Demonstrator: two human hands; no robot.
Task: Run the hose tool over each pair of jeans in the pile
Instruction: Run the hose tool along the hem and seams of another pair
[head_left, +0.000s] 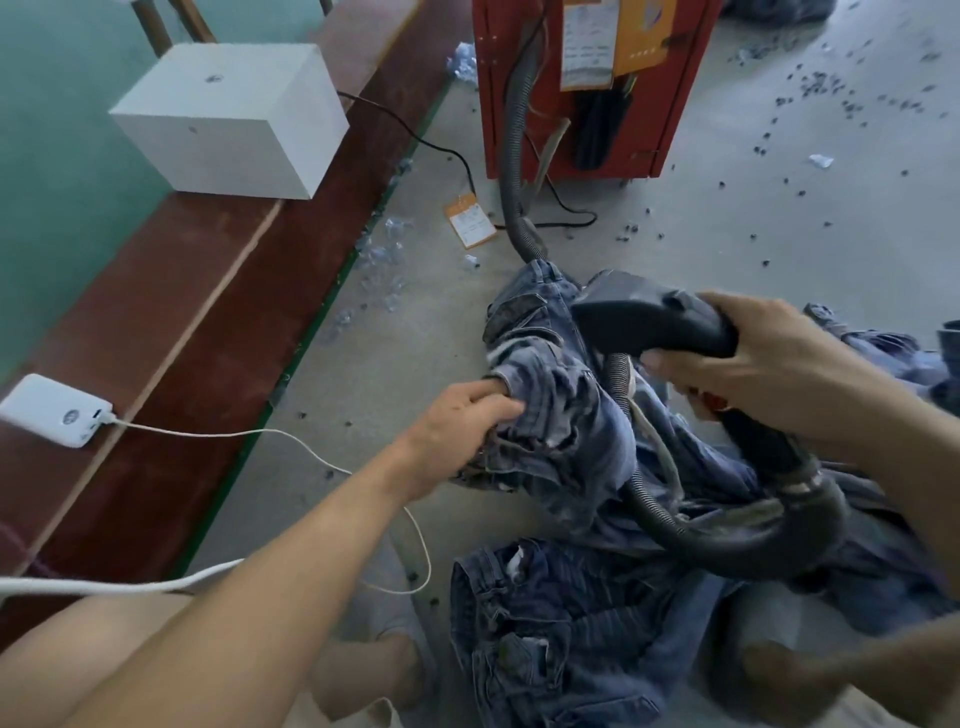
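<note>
A white box (228, 119) is sitting on the red-brown ledge (171, 332) at the left, with a black cable (431, 143) trailing from it across the grey floor (727, 208). A white power bank (54, 410) is lying nearer on the same ledge, a white cord (291, 441) running from it. An orange tag (469, 221) is lying on the floor before the red cabinet (587, 88), and dark scraps (815, 88) are littering the floor at the right.

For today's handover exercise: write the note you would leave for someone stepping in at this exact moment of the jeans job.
Left hand grips the bunched jeans, holding them up off the floor.
Right hand holds the black hose tool, its nozzle against those jeans.
Hose runs back to the red machine.
More jeans lie by the person's feet.
Done: cannot tell how many.
Left: finish this pair, then the rest of the pile.
</note>
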